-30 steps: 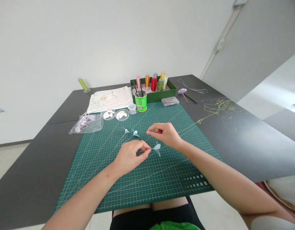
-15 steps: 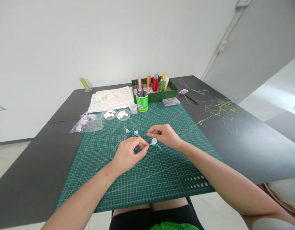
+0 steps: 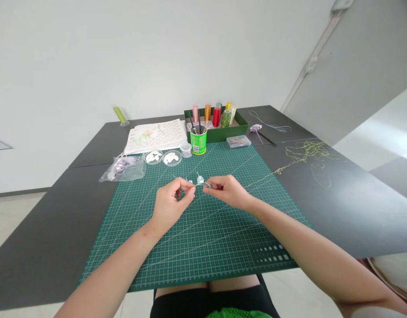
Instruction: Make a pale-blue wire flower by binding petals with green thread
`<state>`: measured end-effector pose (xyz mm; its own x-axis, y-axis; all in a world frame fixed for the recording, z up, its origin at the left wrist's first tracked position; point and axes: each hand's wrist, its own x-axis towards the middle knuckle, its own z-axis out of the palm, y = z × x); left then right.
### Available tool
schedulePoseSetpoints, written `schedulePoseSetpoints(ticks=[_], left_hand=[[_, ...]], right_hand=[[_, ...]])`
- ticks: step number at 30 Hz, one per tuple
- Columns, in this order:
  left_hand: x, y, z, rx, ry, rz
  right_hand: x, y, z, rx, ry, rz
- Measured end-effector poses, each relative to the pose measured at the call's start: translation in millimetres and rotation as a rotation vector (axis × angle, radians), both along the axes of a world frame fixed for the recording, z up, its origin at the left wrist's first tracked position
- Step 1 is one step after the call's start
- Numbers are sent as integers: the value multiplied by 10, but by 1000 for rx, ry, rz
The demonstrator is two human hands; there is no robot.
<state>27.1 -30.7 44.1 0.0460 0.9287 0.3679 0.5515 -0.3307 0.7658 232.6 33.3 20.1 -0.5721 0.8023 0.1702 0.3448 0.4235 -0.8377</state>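
— Above the green cutting mat [image 3: 203,247], what do the two hands hold?

— The left hand [image 3: 168,205] and the right hand [image 3: 228,192] meet over the middle of the mat, each pinching one end of a small pale translucent petal piece on thin wire [image 3: 200,180]. The left fingers [image 3: 190,187] are closed on the wire stem; the right fingers [image 3: 208,187] are closed on the other side, just beside the petal. The piece is lifted clear of the mat.

— And just behind the hands?

— One more small pale petal piece [image 3: 189,181] shows on the mat, partly hidden by the left hand.

— What stands at the far edge of the dark tabletop [image 3: 339,194]?

— A green cup of tools [image 3: 198,142] sits at the mat's far edge, with a green tray of thread spools [image 3: 218,121] behind it. Left of the cup are a small clear jar [image 3: 186,149], two round dishes of white pieces [image 3: 163,157], a clear bag [image 3: 122,168] and printed pattern sheets [image 3: 155,135]. A clear pin box [image 3: 238,141] lies to the right, and loose yellow-green thread [image 3: 306,154] sprawls well apart on the tabletop.
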Motion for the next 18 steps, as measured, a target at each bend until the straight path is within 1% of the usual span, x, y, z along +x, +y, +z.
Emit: schedulePoseSetpoints(ticks=[5,13,16,18], left_hand=[[-43,63,0,-30,-74,72],[-80,175,-84,-104,-190,116],[-83,203,-109,-132,-227,126],[-83,218,-117,-147,-236,134]], right_hand=[[-5,-30,19,26,15,7],[6,-57,25,73,38,9],[6,-75,36,114,38,15],[9,-92,45,175,50,26]])
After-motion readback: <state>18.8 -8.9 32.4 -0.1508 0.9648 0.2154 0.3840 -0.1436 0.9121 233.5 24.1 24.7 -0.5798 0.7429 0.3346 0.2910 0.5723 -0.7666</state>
